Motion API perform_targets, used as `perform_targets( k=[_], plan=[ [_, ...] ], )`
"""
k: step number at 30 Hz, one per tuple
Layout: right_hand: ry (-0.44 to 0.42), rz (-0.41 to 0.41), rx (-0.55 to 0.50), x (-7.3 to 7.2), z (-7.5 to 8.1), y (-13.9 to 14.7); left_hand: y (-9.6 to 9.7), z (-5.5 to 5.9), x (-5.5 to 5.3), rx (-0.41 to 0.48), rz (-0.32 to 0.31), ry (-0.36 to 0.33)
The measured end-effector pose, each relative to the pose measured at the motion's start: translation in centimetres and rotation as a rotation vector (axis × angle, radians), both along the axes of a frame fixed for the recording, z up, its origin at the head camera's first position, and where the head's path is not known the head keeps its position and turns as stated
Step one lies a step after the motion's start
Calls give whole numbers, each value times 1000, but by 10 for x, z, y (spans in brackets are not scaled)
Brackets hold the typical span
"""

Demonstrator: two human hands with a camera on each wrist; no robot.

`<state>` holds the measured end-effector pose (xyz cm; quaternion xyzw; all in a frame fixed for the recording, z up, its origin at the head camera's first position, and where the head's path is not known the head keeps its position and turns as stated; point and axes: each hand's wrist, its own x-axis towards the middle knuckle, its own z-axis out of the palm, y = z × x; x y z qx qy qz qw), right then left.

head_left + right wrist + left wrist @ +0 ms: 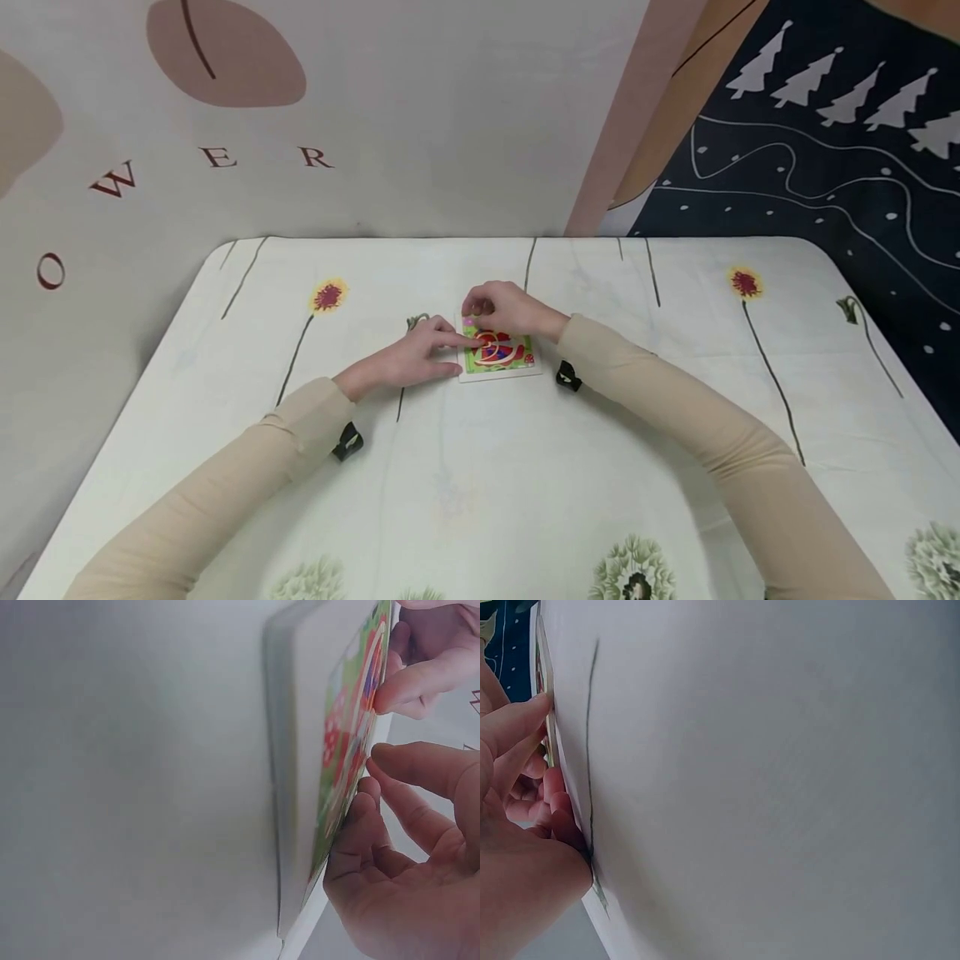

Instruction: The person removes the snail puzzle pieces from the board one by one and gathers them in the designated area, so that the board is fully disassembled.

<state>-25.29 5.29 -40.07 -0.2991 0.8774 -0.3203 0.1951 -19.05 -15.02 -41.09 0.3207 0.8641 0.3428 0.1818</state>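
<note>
A small square picture board [500, 375] with a white border lies on the table, its picture green with red and blue shapes. My left hand [420, 352] stretches its index finger over the picture and rests its thumb at the board's left edge. Over the upper left corner, my right hand [510, 308] bends its fingers down to the picture, beside a pink spot [468, 321]. In the right wrist view, the right thumb and index fingertips [386, 755] come close together at the picture's surface; I cannot tell whether they pinch anything. The board's thick edge [283, 787] shows there too.
A white cloth [450, 483] printed with flowers and stems covers the table. Behind it hangs a pale cloth [450, 125] with letters, and a dark cloth [810, 167] with white trees is at the right. Black straps [568, 377] sit under both wrists.
</note>
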Motion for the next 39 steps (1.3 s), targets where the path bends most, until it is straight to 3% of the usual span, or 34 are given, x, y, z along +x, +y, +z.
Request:
perform_targets(
  k=[9,39],
  plan=[
    [-7,17,9,-2,3,0,0,-2,-2,3,-8,16],
    [-206,6,-48,-8,1,7,0,-1,0,8,-8,19]
  ],
)
